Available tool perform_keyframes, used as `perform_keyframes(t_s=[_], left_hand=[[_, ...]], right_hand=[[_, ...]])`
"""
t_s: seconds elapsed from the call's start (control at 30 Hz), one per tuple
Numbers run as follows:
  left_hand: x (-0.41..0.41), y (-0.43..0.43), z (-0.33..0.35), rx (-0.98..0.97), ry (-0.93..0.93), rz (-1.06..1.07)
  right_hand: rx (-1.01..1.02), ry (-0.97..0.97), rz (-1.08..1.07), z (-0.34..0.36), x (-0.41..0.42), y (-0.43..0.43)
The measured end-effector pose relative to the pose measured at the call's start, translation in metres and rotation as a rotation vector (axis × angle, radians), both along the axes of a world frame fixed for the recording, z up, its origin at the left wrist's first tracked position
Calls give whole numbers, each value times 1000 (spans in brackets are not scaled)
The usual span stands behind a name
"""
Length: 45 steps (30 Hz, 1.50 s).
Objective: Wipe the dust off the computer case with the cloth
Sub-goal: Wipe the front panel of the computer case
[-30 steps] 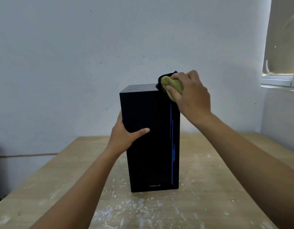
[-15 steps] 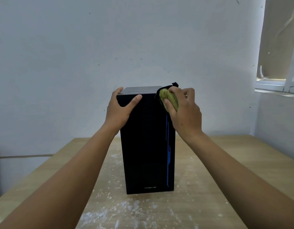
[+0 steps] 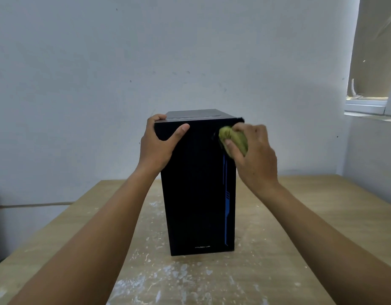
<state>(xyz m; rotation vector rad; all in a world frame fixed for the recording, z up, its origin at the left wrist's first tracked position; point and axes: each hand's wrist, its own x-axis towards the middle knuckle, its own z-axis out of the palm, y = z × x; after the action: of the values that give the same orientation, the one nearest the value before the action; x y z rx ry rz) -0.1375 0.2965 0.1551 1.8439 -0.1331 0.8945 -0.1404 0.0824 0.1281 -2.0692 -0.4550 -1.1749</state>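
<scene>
A black computer case (image 3: 196, 194) with a thin blue stripe down its front stands upright on the wooden table (image 3: 300, 227). My left hand (image 3: 158, 146) grips the case's top left corner, thumb on the front panel and fingers over the top edge. My right hand (image 3: 254, 155) holds a bunched yellow-green cloth (image 3: 233, 139) and presses it against the upper right of the front panel, beside the top right corner.
The tabletop is speckled with white dust and flecks around the case's base (image 3: 168, 280). A plain white wall rises behind the table. A window sill (image 3: 370, 108) juts out at the upper right.
My left hand went from the case's left side up to the top left corner. My right hand brought the cloth from the top right corner down onto the front panel.
</scene>
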Motion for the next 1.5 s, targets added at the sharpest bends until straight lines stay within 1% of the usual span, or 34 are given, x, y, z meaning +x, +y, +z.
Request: perform_keyframes(t_s=[0.07, 0.17, 0.3, 0.47, 0.63, 0.73, 0.9, 1.03, 1.17, 1.3, 1.4, 1.5], left_hand=[[0, 0, -1, 1, -10, 6], [1, -1, -1, -6, -23, 10], [0, -2, -2, -28, -27, -11], [-13, -4, 11, -25, 76, -49], [-28, 3, 31, 12, 240, -85], [-33, 13, 43, 25, 329, -158], [-39, 27, 53, 43, 406, -280], [-44, 27, 57, 70, 417, -313], [-45, 20, 55, 22, 420, -325], [-44, 14, 53, -40, 425, -295], [-40, 10, 52, -85, 427, -273], [-35, 5, 50, -117, 421, -243]], right_hand=[[79, 14, 16, 21, 3, 3], [139, 57, 47, 44, 6, 8], [156, 165, 58, 50, 5, 12], [203, 298, 42, 56, -2, 19], [256, 449, 23, 75, -8, 18], [270, 497, -35, 85, -15, 17], [308, 537, -124, 93, -31, 21], [389, 627, -155, 92, -44, 19], [419, 643, -155, 83, -56, 14], [475, 685, -159, 88, -66, 16], [469, 748, -186, 91, -60, 13], [413, 785, -133, 87, -48, 11]])
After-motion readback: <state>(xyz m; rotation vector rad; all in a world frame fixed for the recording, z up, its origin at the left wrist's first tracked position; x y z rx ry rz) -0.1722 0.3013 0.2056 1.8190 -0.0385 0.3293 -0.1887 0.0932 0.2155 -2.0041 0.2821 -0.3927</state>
